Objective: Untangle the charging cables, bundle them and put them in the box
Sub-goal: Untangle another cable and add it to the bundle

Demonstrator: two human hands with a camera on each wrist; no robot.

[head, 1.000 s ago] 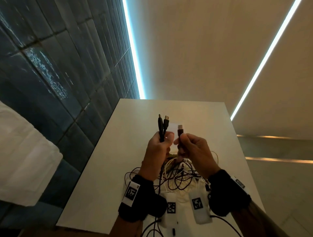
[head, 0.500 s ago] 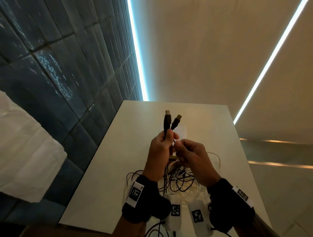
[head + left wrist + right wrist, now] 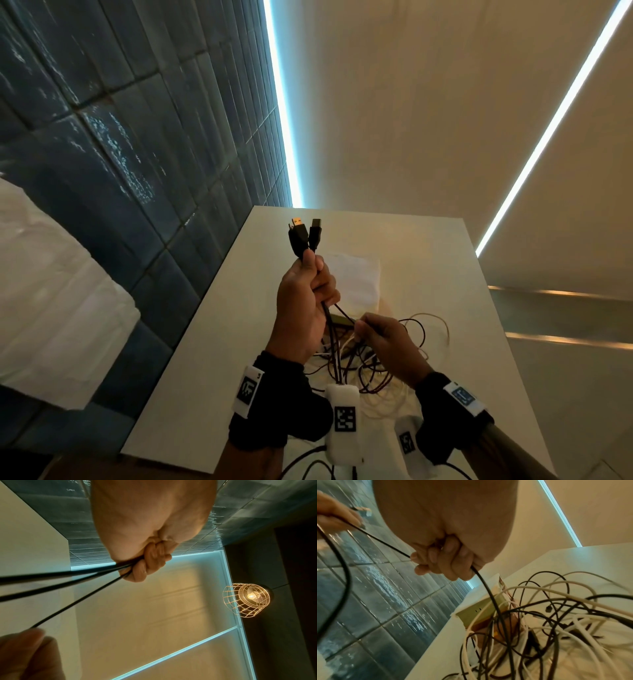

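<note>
My left hand (image 3: 315, 277) is raised above the table and grips the black cables (image 3: 303, 236) just below their plug ends, which point up. In the left wrist view the left hand (image 3: 150, 563) closes on three black strands (image 3: 68, 582). Lower and to the right, my right hand (image 3: 361, 329) pinches one black strand; the right wrist view shows its fingers (image 3: 440, 561) curled round that strand. A tangle of black and white cables (image 3: 363, 373) (image 3: 547, 622) lies under both hands. The cream box (image 3: 479, 607) with a white lid (image 3: 352, 281) sits just beyond the tangle.
The white table (image 3: 239, 308) runs along a dark tiled wall (image 3: 137, 137) on the left. A white cloth-like mass (image 3: 51, 291) lies off the table's left side. A caged lamp (image 3: 248, 599) hangs overhead.
My right hand passed its plug to the left hand, then slid down a strand toward the tangle. The left hand lifted the plug ends higher.
</note>
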